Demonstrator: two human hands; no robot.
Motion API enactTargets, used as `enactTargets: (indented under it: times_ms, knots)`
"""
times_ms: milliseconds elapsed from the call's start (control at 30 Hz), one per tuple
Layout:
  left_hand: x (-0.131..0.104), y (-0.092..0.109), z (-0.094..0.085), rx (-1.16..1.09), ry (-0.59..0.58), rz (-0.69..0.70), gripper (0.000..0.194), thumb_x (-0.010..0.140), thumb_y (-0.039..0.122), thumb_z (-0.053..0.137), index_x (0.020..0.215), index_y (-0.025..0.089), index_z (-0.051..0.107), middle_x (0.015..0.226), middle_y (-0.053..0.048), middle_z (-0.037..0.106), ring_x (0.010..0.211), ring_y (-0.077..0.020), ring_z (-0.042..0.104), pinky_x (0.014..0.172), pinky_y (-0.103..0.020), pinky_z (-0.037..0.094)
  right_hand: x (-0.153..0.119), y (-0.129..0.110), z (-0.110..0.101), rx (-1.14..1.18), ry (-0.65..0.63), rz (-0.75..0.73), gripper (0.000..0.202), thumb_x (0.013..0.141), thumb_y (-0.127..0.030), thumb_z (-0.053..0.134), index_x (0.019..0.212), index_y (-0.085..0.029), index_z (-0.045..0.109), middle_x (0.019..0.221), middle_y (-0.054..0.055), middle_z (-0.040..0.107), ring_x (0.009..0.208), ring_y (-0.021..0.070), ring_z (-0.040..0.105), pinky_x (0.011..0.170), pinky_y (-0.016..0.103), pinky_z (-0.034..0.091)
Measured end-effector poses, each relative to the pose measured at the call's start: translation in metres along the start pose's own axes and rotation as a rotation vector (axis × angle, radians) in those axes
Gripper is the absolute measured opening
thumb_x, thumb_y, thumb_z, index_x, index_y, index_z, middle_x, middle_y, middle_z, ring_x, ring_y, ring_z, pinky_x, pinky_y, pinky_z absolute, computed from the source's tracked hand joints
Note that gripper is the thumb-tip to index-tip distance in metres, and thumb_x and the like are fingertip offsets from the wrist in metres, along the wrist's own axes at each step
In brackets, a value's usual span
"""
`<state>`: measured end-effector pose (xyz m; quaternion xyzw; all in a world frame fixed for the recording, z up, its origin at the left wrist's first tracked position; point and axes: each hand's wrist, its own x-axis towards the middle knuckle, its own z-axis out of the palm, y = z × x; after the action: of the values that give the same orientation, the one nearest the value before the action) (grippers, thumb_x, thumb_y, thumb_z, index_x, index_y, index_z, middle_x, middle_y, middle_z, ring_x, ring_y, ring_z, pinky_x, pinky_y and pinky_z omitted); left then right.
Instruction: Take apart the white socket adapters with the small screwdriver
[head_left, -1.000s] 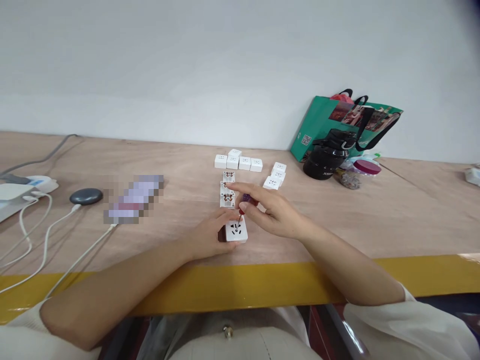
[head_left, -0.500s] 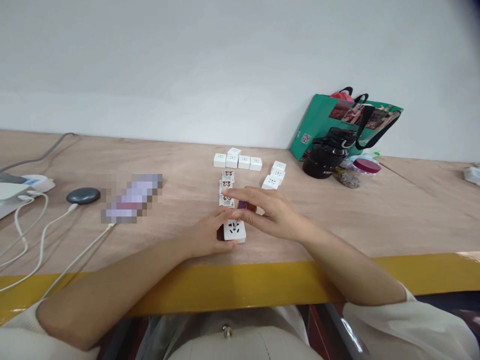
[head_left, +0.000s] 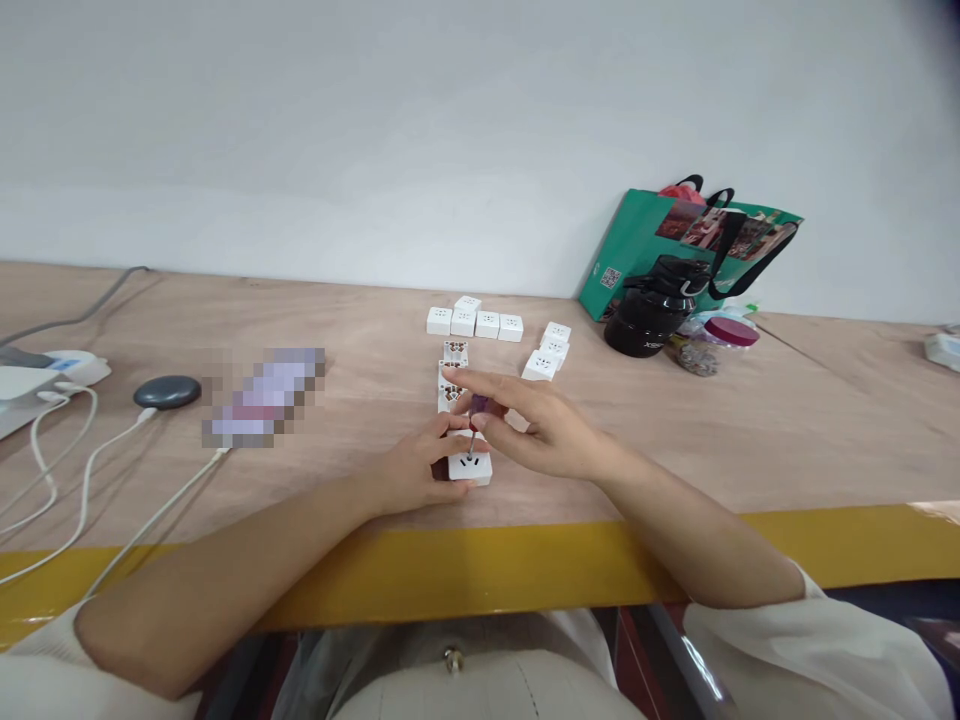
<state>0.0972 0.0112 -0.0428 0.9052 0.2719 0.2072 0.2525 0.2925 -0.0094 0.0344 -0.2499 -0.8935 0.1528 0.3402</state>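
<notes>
A white power socket (head_left: 472, 471) lies face up on the table near its front edge. My left hand (head_left: 416, 466) grips it from the left, fingers on its far side and thumb at its near side. My right hand (head_left: 536, 420) is closed around the purple handle of a screwdriver (head_left: 478, 404), index finger stretched out over the top. The screwdriver's shaft stands nearly upright, and its tip meets the middle of the socket's face. Just beyond is a column of open socket parts (head_left: 453, 372) with copper-coloured contacts inside, partly hidden by my right fingers.
Several white sockets (head_left: 487, 325) stand in a row at the back, and more (head_left: 547, 358) are stacked to the right. Farther right are a black bottle (head_left: 645, 318), a jar (head_left: 699, 355) and a green bag (head_left: 621, 240). Left lie a blurred phone (head_left: 266, 395), a dark round device (head_left: 166, 391) and white cables.
My right hand and the screwdriver have shifted slightly left, and the handle is more upright. My left fingers have moved across the socket's far part, covering more of its face.
</notes>
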Motion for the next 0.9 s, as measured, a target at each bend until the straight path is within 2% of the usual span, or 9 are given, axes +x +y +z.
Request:
enactTargets:
  times_ms: [167,333,467,633,800,900]
  knots:
    - [-0.0011,-0.0007,0.0007,0.026,-0.008,-0.002,0.043,0.078,0.024,0.06,0.12,0.029,0.051,0.129,-0.004,0.041,0.121,-0.025,0.04,0.105,-0.042,0.032,0.0002,-0.0002,-0.0007,-0.101,0.059,0.039,0.035,0.089,-0.022,0.043,0.123,-0.017,0.048,0.09,0.004,0.063,0.072,0.0111,0.055,0.064,0.025,0.048]
    - [-0.0009,0.0009,-0.0002,0.006,0.006,0.031,0.044,0.078,0.023,0.059,0.12,0.029,0.051,0.13,-0.004,0.038,0.119,-0.0238,0.042,0.104,-0.04,0.033,-0.0001,0.001,-0.0005,-0.04,0.033,0.007,0.039,0.089,-0.018,0.037,0.128,-0.02,0.043,0.092,0.004,0.062,0.073,0.0111,0.056,0.064,0.025,0.049]
    - [-0.0009,-0.0003,0.0001,0.031,0.005,0.017,0.041,0.078,0.024,0.06,0.119,0.027,0.054,0.126,-0.005,0.041,0.12,-0.0251,0.041,0.104,-0.04,0.034,-0.0001,0.0003,-0.0019,-0.102,0.069,0.001,0.034,0.09,-0.019,0.041,0.123,-0.02,0.048,0.085,0.003,0.063,0.069,0.0108,0.054,0.063,0.025,0.047]
    - [-0.0014,-0.0017,0.0008,0.028,-0.004,0.027,0.045,0.078,0.024,0.06,0.121,0.029,0.052,0.131,-0.004,0.038,0.12,-0.0248,0.041,0.105,-0.042,0.032,-0.0013,0.0008,-0.0034,-0.035,-0.015,-0.006,0.042,0.089,-0.018,0.039,0.13,-0.02,0.04,0.091,0.004,0.063,0.073,0.0114,0.056,0.062,0.025,0.048]
    - [-0.002,-0.0023,0.0017,0.038,-0.004,-0.004,0.043,0.077,0.024,0.06,0.12,0.03,0.053,0.127,-0.005,0.041,0.12,-0.0257,0.041,0.103,-0.044,0.034,-0.001,0.0005,-0.0022,-0.13,0.057,0.026,0.036,0.09,-0.021,0.043,0.125,-0.018,0.047,0.089,0.004,0.064,0.072,0.0113,0.056,0.066,0.025,0.048]
    - [-0.0016,-0.0024,0.0017,0.024,-0.011,-0.002,0.045,0.077,0.026,0.061,0.121,0.032,0.052,0.131,-0.003,0.039,0.123,-0.0258,0.038,0.105,-0.044,0.032,-0.0004,0.0003,-0.0025,-0.107,0.014,0.007,0.038,0.09,-0.021,0.041,0.128,-0.019,0.043,0.087,0.003,0.062,0.07,0.011,0.056,0.061,0.024,0.048]
